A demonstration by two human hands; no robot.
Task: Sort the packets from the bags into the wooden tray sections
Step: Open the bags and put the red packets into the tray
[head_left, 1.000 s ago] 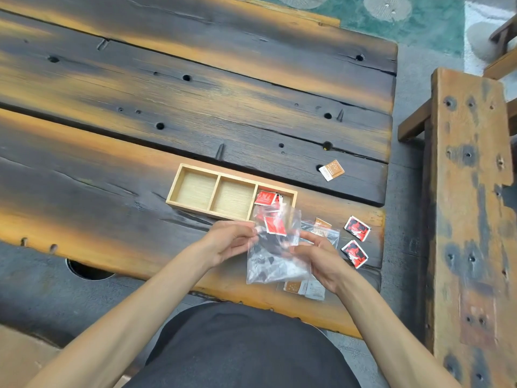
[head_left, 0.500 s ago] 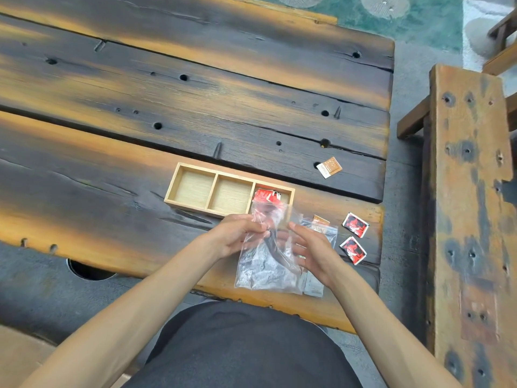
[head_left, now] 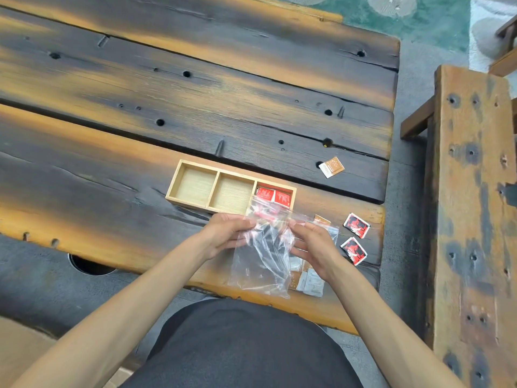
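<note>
A clear plastic bag [head_left: 260,264] hangs between my hands near the table's front edge. My left hand [head_left: 226,233] pinches its top left and my right hand [head_left: 313,247] pinches its top right. The three-section wooden tray [head_left: 193,166] lies just beyond; red packets [head_left: 272,195] fill its right section and the other two sections are bare. Two red-and-black packets [head_left: 356,225] [head_left: 354,250] lie right of my right hand. A second bag with brown and white packets [head_left: 310,281] lies under the held one.
One brown-and-white packet [head_left: 331,167] lies alone on the far plank to the right. A round hole [head_left: 89,266] opens in the table at the left front. A wooden bench [head_left: 472,208] stands to the right across a narrow gap.
My hands moved closer together at the top of the clear bag, and the red packets seen inside it earlier no longer show there. The view drifted slightly.
</note>
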